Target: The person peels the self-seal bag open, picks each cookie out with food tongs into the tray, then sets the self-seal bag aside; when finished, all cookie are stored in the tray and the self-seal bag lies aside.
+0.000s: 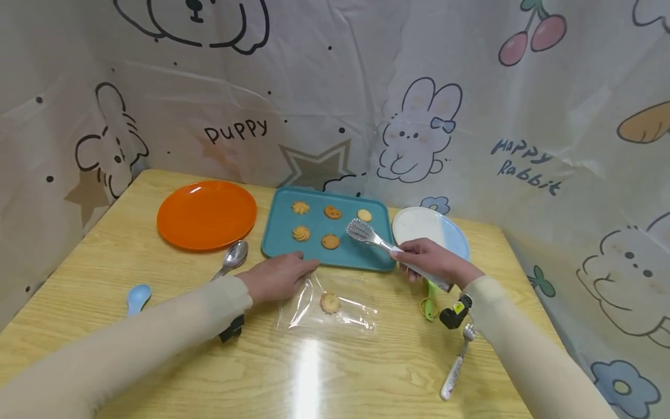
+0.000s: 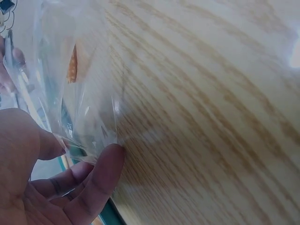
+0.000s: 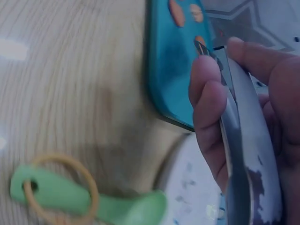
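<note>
My left hand (image 1: 277,278) pinches the top edge of a clear plastic bag (image 2: 89,108) between thumb and fingers. Inside the bag, which lies on the table in front of the tray, is one round cookie (image 1: 330,302). My right hand (image 1: 431,259) grips a pair of metal tongs (image 3: 253,150) by its pale handles. The tongs' slotted head hangs over the right part of a teal tray (image 1: 279,235), below a pale round cookie (image 1: 364,215). Also on the tray are a pretzel-shaped cookie (image 1: 332,212), a brown round cookie (image 1: 330,241) and two piped cookies (image 1: 300,233).
An orange plate (image 1: 206,215) stands left of the tray, with a metal spoon (image 1: 237,254) and a light blue spoon (image 1: 138,298) nearer me. A white-and-blue plate (image 1: 419,224) is partly behind my right hand. Beneath that hand lie a green spoon (image 3: 65,192) and a fork (image 1: 455,372).
</note>
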A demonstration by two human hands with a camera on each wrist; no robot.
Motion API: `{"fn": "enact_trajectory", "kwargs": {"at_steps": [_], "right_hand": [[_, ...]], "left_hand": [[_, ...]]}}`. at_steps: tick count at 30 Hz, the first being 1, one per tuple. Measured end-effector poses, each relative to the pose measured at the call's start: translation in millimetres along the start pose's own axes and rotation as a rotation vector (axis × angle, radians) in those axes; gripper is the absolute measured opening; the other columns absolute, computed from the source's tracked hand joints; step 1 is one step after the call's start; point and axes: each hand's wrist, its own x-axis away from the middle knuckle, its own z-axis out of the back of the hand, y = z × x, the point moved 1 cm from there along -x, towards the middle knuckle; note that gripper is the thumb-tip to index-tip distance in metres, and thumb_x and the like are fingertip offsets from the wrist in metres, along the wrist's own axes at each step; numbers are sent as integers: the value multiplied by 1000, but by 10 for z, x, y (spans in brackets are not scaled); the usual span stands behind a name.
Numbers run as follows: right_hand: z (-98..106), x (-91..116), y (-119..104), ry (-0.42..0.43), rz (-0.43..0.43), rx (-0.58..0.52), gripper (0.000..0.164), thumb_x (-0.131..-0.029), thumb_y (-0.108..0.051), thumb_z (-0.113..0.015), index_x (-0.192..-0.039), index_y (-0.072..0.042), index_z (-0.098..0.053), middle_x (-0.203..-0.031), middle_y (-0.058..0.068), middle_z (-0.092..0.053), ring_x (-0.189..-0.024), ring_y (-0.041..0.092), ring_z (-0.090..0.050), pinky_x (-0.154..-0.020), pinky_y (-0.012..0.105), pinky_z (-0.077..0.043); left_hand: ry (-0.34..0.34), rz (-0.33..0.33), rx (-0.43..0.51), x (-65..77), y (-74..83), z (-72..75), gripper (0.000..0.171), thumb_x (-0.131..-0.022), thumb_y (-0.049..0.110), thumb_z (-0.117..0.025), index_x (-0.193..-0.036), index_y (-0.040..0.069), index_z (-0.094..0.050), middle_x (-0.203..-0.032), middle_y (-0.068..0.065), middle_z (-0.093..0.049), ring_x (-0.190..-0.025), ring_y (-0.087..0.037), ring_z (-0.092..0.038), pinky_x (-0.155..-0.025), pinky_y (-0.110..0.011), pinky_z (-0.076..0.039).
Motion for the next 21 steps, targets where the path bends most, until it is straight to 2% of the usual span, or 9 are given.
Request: {"fn": "enact_trajectory", "kwargs": {"at_steps": [2,5,8,12,15,21], "right_hand": [[58,134,-11,21,22,-2,42,-100,-39,-50,-107,2,-59,-88,21,-61,-60,14,-57,-62,34,-52],[142,418,-29,-7,43,21,35,-101,-37,-49,-108,-5,-61,-86,17,-62,-59,12,-57,-61,32,-52],[192,739,12,-104,54,19,29,-102,-33,-48,-109,-8,-62,-82,8,-63,-57,10,-57,-59,31,-52],[147,1069,167,-264,101,-59,25,-103,-20,-45,-109,-2,-61,-77,2,-63,-54,5,-57,-52,29,-52],[52,1186,299,-322,109,-136,24,-103,-14,-45,-109,3,-60,-76,2,-63,-53,4,-56,-50,26,-51],[-178,1139,425,-301,86,-191,33,-103,-19,-46,-112,12,-57,-76,19,-56,-52,4,-55,-50,23,-50]], "left_hand": [[3,-6,-6,-11,0,4,20,-102,20,-47,-120,19,-55,-93,-4,-57,-78,-17,-52,-70,-32,-47],[3,-10,-5,-24,2,4,17,-102,20,-47,-116,18,-55,-89,-3,-54,-75,-17,-50,-67,-30,-44],[-1,-14,-1,-34,15,4,17,-102,20,-46,-116,18,-55,-89,-3,-55,-76,-17,-50,-68,-31,-44],[-6,-10,0,-29,34,17,21,-103,20,-45,-121,18,-55,-96,-5,-58,-80,-18,-53,-73,-34,-48],[-9,4,5,-21,41,31,23,-103,21,-45,-123,18,-55,-99,-6,-60,-82,-18,-55,-75,-35,-50],[-4,-13,3,-33,46,31,18,-103,20,-46,-118,17,-56,-90,-4,-56,-76,-18,-51,-68,-32,-46]]}}
